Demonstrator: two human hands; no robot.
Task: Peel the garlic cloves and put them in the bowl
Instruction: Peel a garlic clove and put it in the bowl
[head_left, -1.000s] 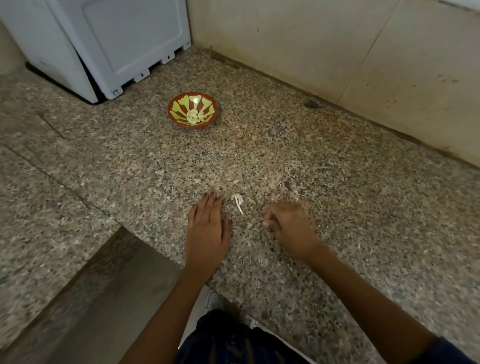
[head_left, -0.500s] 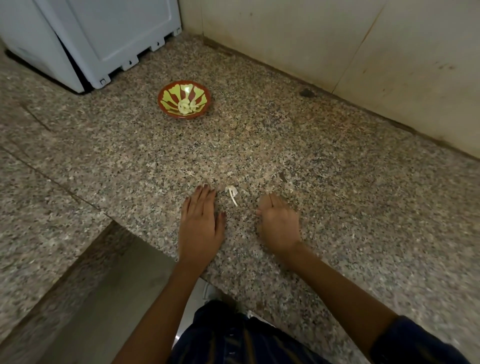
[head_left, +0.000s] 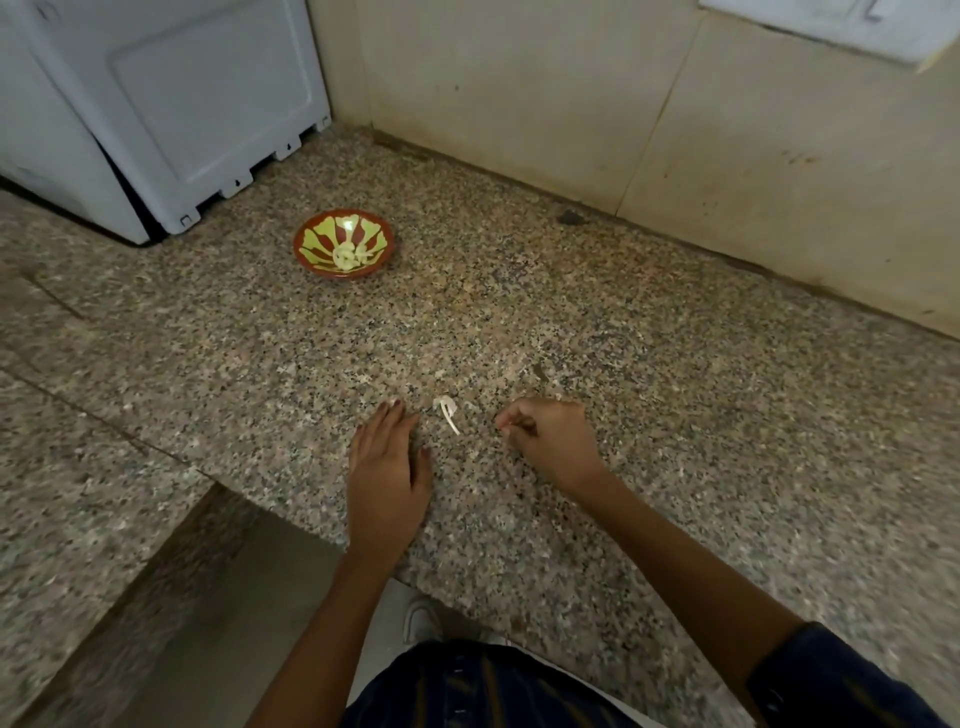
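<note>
A red bowl with yellow-green petals (head_left: 307, 244) stands at the back left of the granite counter, with several peeled garlic cloves (head_left: 349, 255) in its bottom. A thin white scrap of garlic peel (head_left: 448, 411) lies on the counter between my hands. My left hand (head_left: 387, 467) rests flat on the counter just left of the scrap, fingers straight. My right hand (head_left: 550, 441) sits to the right of it with fingers curled and thumb against the fingertips. I see nothing held in it.
A white appliance (head_left: 171, 114) stands at the back left behind the bowl. A tiled wall (head_left: 571, 104) runs along the back. The granite counter (head_left: 675, 415) has a cut-out front edge at the lower left, with the floor and a shoe below.
The view has tilted up a little. My right hand has turned slightly and drawn its fingertips together. My left hand and the peel scrap have stayed in place.
</note>
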